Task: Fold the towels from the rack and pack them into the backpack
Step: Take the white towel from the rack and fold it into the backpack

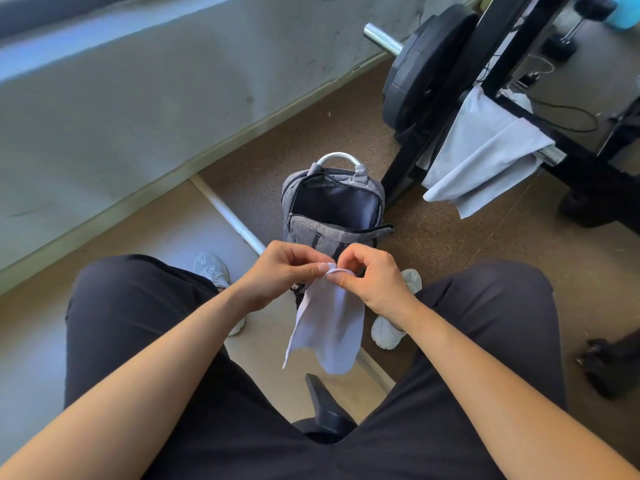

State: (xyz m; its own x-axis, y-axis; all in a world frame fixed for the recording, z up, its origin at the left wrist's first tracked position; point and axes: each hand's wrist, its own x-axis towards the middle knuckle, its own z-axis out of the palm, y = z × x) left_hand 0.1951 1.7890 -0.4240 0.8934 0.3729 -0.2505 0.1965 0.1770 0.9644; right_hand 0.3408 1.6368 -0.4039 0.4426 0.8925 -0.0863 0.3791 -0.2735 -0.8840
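Note:
A small white towel (327, 327) hangs doubled over between my knees. My left hand (282, 271) and my right hand (372, 275) pinch its top edge side by side, fingertips almost touching. Just beyond my hands a grey backpack (332, 233) stands on the floor with its main compartment unzipped and dark inside. A second, larger white towel (481, 150) is draped over a bar of the black weight rack (588, 171) at the upper right.
I sit with my legs in black trousers apart and white shoes (394, 327) on the floor. Black weight plates (426, 64) on a chrome bar lean by the rack. A grey wall (138, 98) runs along the left. Dumbbells (568, 43) lie far right.

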